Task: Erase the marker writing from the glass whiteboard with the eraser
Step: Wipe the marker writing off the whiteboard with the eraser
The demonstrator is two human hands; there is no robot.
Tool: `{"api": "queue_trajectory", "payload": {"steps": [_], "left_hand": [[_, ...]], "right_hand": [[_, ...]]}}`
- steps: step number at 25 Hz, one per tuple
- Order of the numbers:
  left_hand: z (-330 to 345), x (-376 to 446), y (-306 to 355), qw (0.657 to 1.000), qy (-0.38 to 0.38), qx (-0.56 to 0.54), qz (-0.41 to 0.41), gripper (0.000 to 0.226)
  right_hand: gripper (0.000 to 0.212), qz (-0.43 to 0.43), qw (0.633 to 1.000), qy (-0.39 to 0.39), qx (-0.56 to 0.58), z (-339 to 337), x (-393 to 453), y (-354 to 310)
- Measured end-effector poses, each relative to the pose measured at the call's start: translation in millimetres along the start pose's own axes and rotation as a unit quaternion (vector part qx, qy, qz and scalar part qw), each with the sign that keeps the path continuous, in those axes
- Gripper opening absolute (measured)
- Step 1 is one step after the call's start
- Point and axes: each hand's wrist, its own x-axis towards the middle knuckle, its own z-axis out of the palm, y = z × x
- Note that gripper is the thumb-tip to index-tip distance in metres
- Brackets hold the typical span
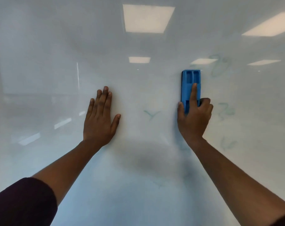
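Pressing the eraser to the glass

Right hand (pixel 193 118) grips a blue rectangular plastic eraser (pixel 190 86) upright against the pale glass whiteboard (pixel 138 88), forefinger along its back. Faint green marker writing (pixel 219 66) lies just right. Left hand (pixel 100 116) rests flat, fingers straight, well left.

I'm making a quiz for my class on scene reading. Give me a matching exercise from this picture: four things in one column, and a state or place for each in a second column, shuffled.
Column 1
1. left hand
2. right hand
3. blue eraser
4. faint Y mark

Column 2
A. upright against the glass whiteboard, gripped at its lower end
B. on the glass between the two hands
C. flat on the glass, fingers straight
D. holds the eraser, index finger stretched along its back

Pairs: 1-C, 2-D, 3-A, 4-B
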Motion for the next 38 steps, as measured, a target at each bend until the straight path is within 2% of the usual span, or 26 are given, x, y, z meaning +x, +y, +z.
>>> {"api": "queue_trajectory", "payload": {"steps": [2,4,6,7,9,10,11,14,16,17,19,20,21,22,23,25,26,27,29,31,32,33,34,36,37,38], "left_hand": [[2,5,0,1.0,0.003,-0.002,0.007,0.074],[4,2,0,1.0,0.001,-0.002,0.006,0.074],[5,-1,-2,1.0,0.0,-0.003,0.006,0.074],[5,-2,-3,1.0,-0.001,-0.001,0.009,0.073],[4,-2,-3,1.0,0.001,0.0,0.015,0.073],[4,-3,-2,1.0,0.005,-0.002,0.011,0.073],[5,-2,0,1.0,0.011,-0.007,0.004,0.073],[5,11,9,0.999,0.024,-0.023,0.01,0.074],[4,31,17,0.999,0.025,-0.021,0.029,0.075],[4,40,22,0.999,0.025,-0.018,0.036,0.075],[6,50,35,0.999,0.03,-0.021,0.028,0.075],[8,51,42,0.999,0.037,-0.023,0.014,0.075],[10,51,49,0.999,0.042,-0.026,-0.003,0.076],[12,50,55,0.998,0.045,-0.03,-0.018,0.077],[14,49,62,0.998,0.045,-0.035,-0.026,0.078],[18,45,70,0.999,0.036,-0.037,-0.016,0.079],[20,44,71,0.999,0.034,-0.033,-0.001,0.079],[21,42,71,0.999,0.034,-0.026,0.012,0.078],[25,35,71,0.999,0.033,-0.017,0.03,0.077],[27,28,75,0.999,0.033,-0.017,0.028,0.076],[29,26,78,0.999,0.034,-0.019,0.022,0.076],[30,24,84,0.999,0.034,-0.023,0.017,0.077],[32,24,89,0.999,0.035,-0.027,0.015,0.077],[34,25,97,0.999,0.034,-0.03,0.019,0.075],[35,26,99,0.999,0.032,-0.029,0.022,0.074],[36,25,100,0.999,0.032,-0.027,0.023,0.074]], "right_hand": [[0.069,-0.176,0.984,-0.025,0.013,7,-25,-21],[0.067,-0.416,0.905,-0.09,0.017,5,-49,-14],[0.068,-0.473,0.876,-0.099,-0.006,1,-28,10],[0.068,-0.418,0.905,-0.074,-0.015,1,-14,19],[0.069,-0.19,0.982,-0.003,-0.011,-1,13,22],[0.07,-0.095,0.995,0.025,-0.012,1,18,15],[0.07,-0.072,0.997,0.041,-0.01,5,18,6],[0.067,-0.31,0.951,-0.006,0.01,13,21,-14],[0.067,-0.371,0.928,-0.016,-0.009,11,62,-6],[0.068,-0.315,0.949,0.002,-0.023,10,83,-1],[0.07,-0.051,0.997,0.061,-0.002,6,117,7],[0.07,0.07,0.995,0.074,0.012,5,120,5],[0.072,0.111,0.991,0.073,0.014,6,116,-2],[0.072,0.062,0.996,0.07,0.005,8,107,-9],[0.072,-0.071,0.996,0.057,0.0,9,95,-15],[0.066,-0.379,0.925,-0.011,-0.018,8,81,-6],[0.065,-0.432,0.901,-0.027,-0.032,5,92,9],[0.064,-0.409,0.911,-0.011,-0.046,4,105,27],[0.067,-0.137,0.987,0.073,-0.046,-4,128,61],[0.07,0.165,0.98,0.11,-0.021,-6,132,70],[0.071,0.199,0.974,0.107,-0.011,-5,127,63],[0.071,0.127,0.986,0.108,-0.01,-2,118,56],[0.07,-0.025,0.996,0.089,-0.009,0,106,50],[0.067,-0.339,0.94,0.004,-0.031,-4,90,59],[0.065,-0.384,0.922,-0.016,-0.048,-10,99,72],[0.065,-0.351,0.934,-0.002,-0.064,-13,111,87]]}}
